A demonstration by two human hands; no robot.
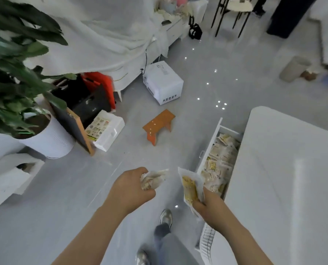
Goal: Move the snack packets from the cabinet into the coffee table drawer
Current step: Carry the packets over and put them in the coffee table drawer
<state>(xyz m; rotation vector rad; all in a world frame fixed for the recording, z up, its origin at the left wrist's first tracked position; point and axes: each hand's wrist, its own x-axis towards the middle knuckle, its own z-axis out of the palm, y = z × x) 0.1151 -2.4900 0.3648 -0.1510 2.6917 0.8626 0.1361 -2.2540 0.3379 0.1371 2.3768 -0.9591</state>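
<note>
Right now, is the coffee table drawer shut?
No, the drawer stands pulled out from the coffee table, with snack packets heaped inside it in plain view.

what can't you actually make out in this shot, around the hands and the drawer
Head view only:
- Left hand: its packets are motion-blurred; count and print unreadable.
- Right hand: fingers wrap the yellow packets, hiding how many.
- Drawer: the coffee table top covers its far part, so how full it is stays unknown.
- The cabinet is not identifiable here.
</note>
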